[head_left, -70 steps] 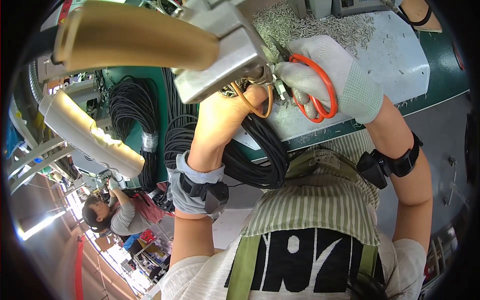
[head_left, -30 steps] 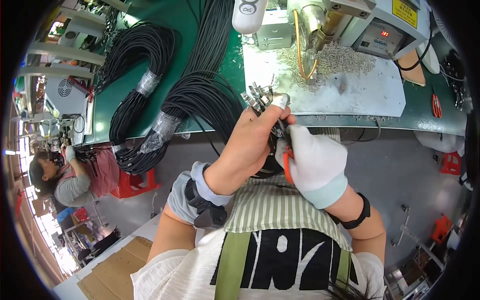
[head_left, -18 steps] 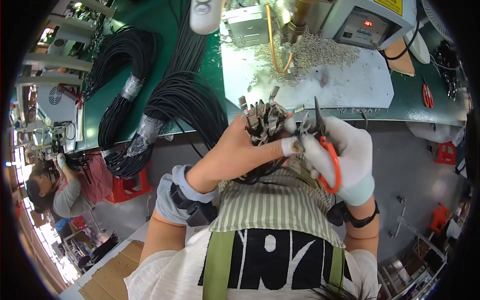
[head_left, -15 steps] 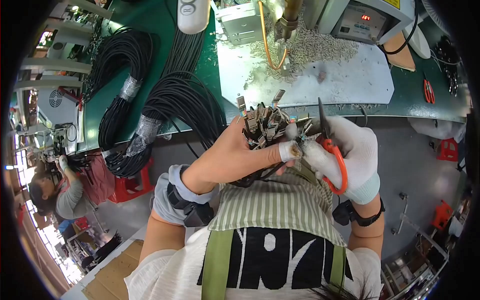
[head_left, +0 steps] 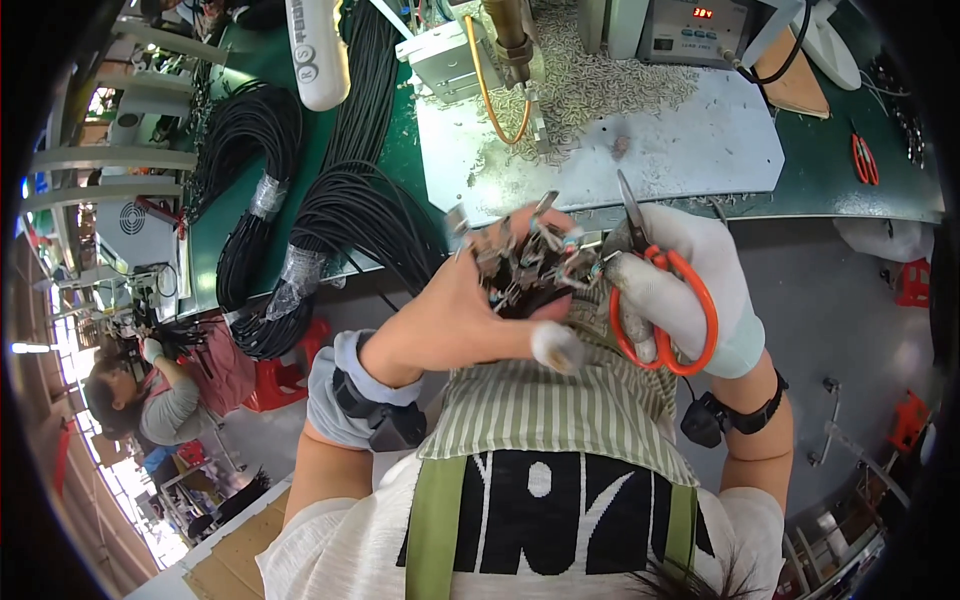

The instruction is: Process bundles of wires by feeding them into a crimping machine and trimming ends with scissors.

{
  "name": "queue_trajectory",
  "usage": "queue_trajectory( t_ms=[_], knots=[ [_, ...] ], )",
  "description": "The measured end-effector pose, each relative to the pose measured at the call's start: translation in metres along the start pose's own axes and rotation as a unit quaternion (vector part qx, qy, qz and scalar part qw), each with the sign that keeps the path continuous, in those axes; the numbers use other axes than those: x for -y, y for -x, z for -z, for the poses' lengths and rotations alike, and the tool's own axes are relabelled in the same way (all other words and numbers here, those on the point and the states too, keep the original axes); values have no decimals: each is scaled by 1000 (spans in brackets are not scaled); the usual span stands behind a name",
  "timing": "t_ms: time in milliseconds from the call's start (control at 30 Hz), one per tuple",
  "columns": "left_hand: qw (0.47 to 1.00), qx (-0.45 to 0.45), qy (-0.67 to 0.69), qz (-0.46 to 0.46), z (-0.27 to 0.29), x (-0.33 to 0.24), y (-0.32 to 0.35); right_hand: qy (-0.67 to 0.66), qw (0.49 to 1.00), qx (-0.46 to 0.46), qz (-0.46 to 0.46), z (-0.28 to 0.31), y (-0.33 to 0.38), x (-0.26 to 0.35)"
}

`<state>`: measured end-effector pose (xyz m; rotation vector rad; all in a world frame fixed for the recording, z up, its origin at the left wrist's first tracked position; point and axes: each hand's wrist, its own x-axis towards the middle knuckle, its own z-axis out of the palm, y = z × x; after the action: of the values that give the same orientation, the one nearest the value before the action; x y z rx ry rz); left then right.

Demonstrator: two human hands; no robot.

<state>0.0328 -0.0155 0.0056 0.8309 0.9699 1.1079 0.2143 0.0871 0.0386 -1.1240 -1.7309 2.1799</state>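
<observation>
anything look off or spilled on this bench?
Small grey metal bits lie scattered loose across the grey mat below the machine, not in any bin. A second pair of orange scissors lies off the mat, alone on the green bench.

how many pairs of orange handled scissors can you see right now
2. One pair of scissors is in the gloved right hand; a second pair lies on the green bench at far right. Others may be hidden.
</observation>
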Motion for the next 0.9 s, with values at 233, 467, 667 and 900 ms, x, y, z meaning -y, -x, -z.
queue_trajectory(
  t_ms=[233,467,667,900],
  knots=[
    [924,-30,-312,-221,-2,-3,-4,-26,999,1,48,1,6,-10],
    [881,63,-416,-217,6,-15,-5,-76,981,174,-32,23,1,-6],
    [868,96,-400,-279,4,-19,-6,-129,965,218,-73,18,-1,-2],
    [996,-26,-71,-46,-7,-9,17,312,835,-96,444,-15,-5,-24]
  ],
)
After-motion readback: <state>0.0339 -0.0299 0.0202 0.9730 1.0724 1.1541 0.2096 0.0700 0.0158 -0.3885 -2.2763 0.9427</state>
